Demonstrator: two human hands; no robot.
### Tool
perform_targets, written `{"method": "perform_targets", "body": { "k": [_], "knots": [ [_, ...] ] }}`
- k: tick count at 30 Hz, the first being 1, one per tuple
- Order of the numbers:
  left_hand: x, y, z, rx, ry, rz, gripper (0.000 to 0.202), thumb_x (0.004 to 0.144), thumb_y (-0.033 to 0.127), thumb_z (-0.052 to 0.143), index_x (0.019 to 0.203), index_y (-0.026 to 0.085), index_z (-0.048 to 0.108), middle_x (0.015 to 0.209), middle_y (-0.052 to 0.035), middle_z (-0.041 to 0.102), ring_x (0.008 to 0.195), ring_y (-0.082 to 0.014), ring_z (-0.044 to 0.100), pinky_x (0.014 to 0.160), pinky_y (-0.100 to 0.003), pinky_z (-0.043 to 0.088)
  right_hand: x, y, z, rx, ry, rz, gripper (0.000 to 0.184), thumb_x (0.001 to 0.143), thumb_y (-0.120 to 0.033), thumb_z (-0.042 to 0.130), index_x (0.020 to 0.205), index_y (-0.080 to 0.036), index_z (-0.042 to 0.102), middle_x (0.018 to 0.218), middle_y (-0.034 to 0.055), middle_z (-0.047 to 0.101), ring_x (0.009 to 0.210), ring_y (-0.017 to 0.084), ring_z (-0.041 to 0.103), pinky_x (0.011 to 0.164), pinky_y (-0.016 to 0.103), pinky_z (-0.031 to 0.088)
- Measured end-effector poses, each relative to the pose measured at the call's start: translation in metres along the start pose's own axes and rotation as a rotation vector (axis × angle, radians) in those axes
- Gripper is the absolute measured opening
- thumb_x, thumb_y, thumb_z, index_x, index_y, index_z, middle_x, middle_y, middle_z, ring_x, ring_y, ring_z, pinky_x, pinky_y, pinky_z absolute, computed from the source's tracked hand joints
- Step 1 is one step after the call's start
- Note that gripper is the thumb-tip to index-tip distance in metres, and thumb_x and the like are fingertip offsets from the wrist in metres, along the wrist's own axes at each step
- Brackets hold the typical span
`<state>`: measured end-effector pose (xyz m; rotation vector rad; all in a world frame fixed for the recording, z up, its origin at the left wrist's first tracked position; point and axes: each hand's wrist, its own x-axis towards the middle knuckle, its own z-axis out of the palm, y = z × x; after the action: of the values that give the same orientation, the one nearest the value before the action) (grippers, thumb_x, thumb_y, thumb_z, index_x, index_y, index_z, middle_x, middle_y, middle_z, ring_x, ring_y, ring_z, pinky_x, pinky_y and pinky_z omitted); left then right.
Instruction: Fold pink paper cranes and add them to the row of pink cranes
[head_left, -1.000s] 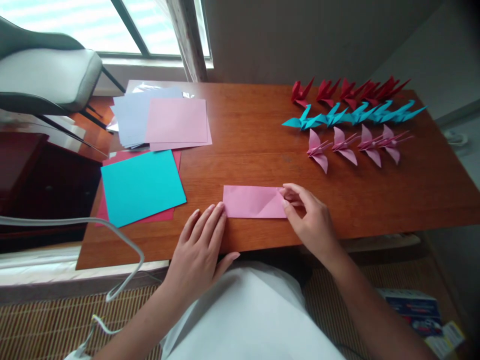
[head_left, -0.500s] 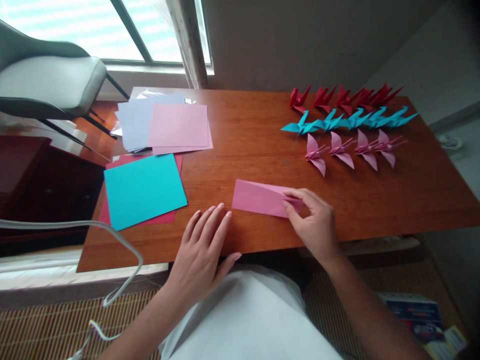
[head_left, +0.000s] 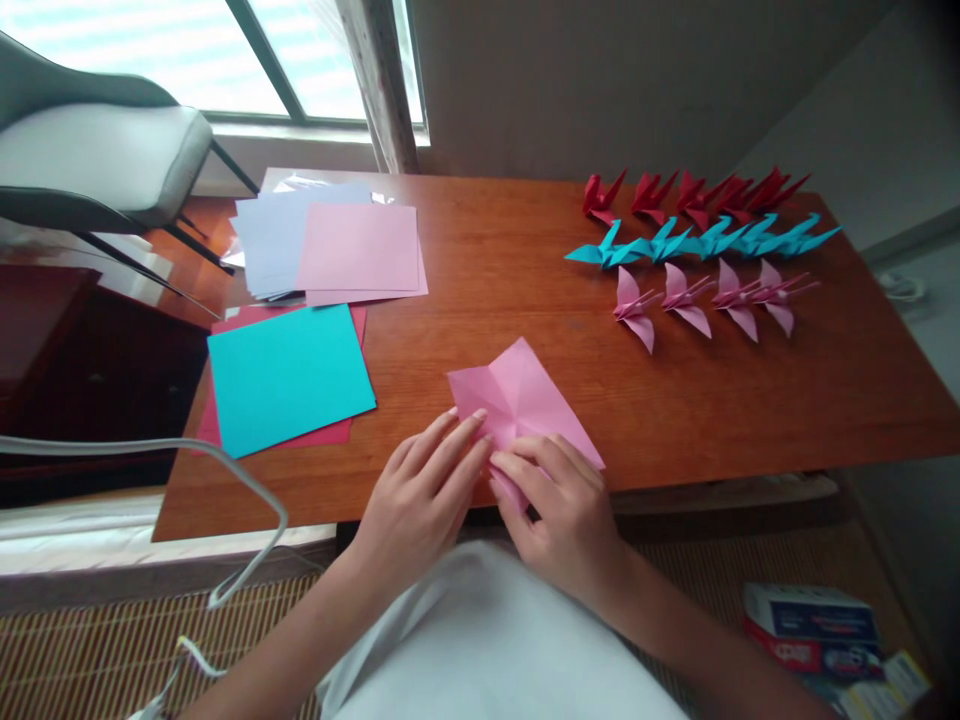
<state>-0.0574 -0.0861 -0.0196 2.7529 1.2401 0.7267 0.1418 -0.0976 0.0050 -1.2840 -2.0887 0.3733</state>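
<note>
A pink paper sheet [head_left: 517, 400] lies unfolded and turned like a diamond near the front edge of the wooden table [head_left: 495, 260], with creases across it. My left hand [head_left: 424, 495] rests with its fingers stretched out, fingertips on the sheet's left corner. My right hand [head_left: 559, 505] lies over the sheet's near corner, fingers curled and pinching the paper.
Stacks of lilac and pink paper [head_left: 330, 250] and a teal sheet [head_left: 289, 375] on red ones lie at the left. Rows of red cranes [head_left: 690, 190], teal cranes [head_left: 697, 240] and pink cranes [head_left: 705, 300] stand at the back right. A chair [head_left: 97, 150] is left; boxes [head_left: 825, 630] on the floor.
The pink paper was a folded strip held at its right end; now it is opened into a diamond nearer me, with both hands on its near corners.
</note>
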Motion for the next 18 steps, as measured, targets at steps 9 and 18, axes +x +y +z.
{"method": "perform_targets", "body": {
  "k": [9, 18],
  "knots": [
    [0.012, -0.02, -0.001, -0.01, 0.04, 0.057, 0.024, 0.096, 0.014, 0.059, 0.116, 0.017, 0.071, 0.125, -0.0074, 0.075, 0.115, -0.026, 0.069, 0.092, -0.04, 0.058, 0.018, 0.028, -0.028, 0.04, -0.21, -0.082, 0.03, 0.098, -0.038, 0.059, 0.12, -0.018, 0.067, 0.126, 0.0134, 0.072, 0.117, 0.028, 0.067, 0.1, 0.045, 0.055],
    [0.015, -0.04, -0.002, -0.027, 0.038, 0.011, 0.022, 0.095, 0.015, 0.061, 0.113, 0.018, 0.073, 0.121, -0.0061, 0.077, 0.117, -0.0256, 0.07, 0.093, -0.039, 0.058, 0.017, 0.066, -0.036, -0.015, -0.411, -0.146, 0.063, 0.095, -0.052, 0.062, 0.145, -0.015, 0.051, 0.151, 0.0176, 0.056, 0.143, 0.031, 0.05, 0.119, 0.057, 0.041]
  ]
}}
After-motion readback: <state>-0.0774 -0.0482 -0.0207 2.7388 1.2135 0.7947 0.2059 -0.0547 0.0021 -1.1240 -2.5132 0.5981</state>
